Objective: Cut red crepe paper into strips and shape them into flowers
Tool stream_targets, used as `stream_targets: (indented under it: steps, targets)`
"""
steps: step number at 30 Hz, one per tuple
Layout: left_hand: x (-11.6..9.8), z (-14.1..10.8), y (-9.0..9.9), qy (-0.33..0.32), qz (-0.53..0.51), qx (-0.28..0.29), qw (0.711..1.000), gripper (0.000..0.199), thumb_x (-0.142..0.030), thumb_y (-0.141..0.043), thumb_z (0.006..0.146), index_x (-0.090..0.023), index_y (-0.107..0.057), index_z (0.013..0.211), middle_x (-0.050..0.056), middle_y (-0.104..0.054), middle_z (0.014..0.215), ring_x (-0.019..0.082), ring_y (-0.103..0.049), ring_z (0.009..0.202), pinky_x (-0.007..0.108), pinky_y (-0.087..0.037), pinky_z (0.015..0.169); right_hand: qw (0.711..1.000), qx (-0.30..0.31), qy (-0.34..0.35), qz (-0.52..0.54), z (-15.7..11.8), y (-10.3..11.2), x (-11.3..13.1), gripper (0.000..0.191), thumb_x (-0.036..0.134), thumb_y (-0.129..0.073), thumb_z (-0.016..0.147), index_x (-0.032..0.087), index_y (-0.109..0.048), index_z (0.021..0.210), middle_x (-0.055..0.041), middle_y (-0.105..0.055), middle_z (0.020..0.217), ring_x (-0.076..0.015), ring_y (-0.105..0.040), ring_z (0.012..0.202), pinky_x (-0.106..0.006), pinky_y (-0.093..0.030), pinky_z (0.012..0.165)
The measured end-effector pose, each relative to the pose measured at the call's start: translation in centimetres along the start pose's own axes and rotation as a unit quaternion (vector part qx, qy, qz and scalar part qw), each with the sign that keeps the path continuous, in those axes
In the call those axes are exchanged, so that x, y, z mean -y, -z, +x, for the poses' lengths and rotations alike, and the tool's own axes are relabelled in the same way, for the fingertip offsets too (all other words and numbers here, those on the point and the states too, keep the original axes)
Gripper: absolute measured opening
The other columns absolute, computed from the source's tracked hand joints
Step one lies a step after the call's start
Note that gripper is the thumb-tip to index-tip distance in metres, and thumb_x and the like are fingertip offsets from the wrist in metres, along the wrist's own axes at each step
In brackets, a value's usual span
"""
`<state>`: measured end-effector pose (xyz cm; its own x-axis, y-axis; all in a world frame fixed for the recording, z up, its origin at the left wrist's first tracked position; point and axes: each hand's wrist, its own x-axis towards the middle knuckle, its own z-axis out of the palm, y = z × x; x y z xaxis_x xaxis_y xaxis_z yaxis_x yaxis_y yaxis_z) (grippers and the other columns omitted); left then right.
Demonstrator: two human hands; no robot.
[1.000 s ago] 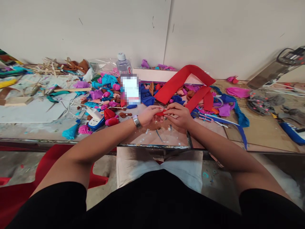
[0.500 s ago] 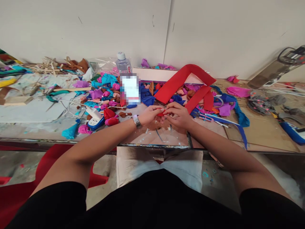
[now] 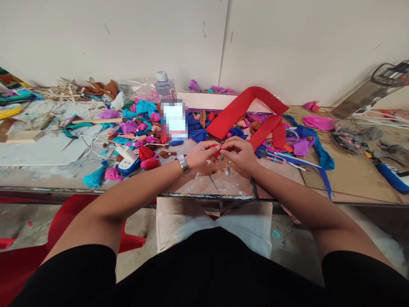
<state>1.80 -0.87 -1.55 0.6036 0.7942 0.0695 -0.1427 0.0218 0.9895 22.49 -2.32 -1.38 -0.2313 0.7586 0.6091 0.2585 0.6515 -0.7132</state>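
Leftmost among the tools, teal-handled pliers lie on the cluttered table. Nearer the front edge, a turquoise cloth bundle slants, its narrow end up and to the right. Next comes a blue-and-white socket block with a white plug on it, then a capped clear bottle standing upright behind a blurred bright screen.

The left hand, a metal watch at its wrist, reaches in from the left with thumb and fingers curled together, pinching a small red piece. That piece is between the two hands, above the bare front part of the table; the visible bit seems to run roughly sideways, though fingers hide its ends, so which way it points cannot be told. From the right, the right hand pinches its other side with bent fingers.

Behind the hands, a wide red strip rises rightward, folds down to the right, then doubles back toward the lower left, over crumpled coloured cloth. Farther right lie pink-handled scissors and a narrow blue strip, its end hanging toward the front edge.
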Motion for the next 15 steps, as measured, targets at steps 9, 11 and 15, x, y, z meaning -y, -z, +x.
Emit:
stream_targets:
  steps: [9,11,15]
  targets:
    - [0.2,-0.1,0.4,-0.028,0.064,0.001,0.998,0.047,-0.058,-0.078,0.089,-0.013,-0.068,0.096,0.002,-0.069,0.076,0.013,-0.070,0.064,0.026,-0.060,0.066,1.000,0.019,0.003,-0.019,0.3,0.6,0.0,0.033,0.055,-0.082,0.089,0.022,-0.078,0.087,-0.0043,-0.073,0.081,-0.0180,-0.064,0.073,-0.032,-0.051,0.064]
    - [0.2,0.0,0.5,-0.028,0.071,-0.003,0.997,0.044,-0.056,-0.077,0.090,-0.013,-0.068,0.092,0.002,-0.069,0.075,0.013,-0.070,0.063,0.025,-0.059,0.065,0.999,0.035,0.019,-0.031,0.4,0.8,-0.1,0.034,0.056,-0.083,0.088,0.022,-0.079,0.087,-0.0044,-0.074,0.081,-0.0183,-0.065,0.073,-0.032,-0.053,0.065]
    - [0.0,0.1,0.2,-0.023,0.036,-0.017,0.999,0.038,-0.050,-0.077,0.088,-0.014,-0.066,0.084,0.000,-0.065,0.070,0.012,-0.067,0.060,0.026,-0.060,0.064,0.996,0.065,0.046,-0.028,0.6,1.3,-0.6,0.031,0.054,-0.083,0.089,0.024,-0.081,0.096,-0.0057,-0.078,0.090,-0.0174,-0.069,0.072,-0.032,-0.058,0.067]
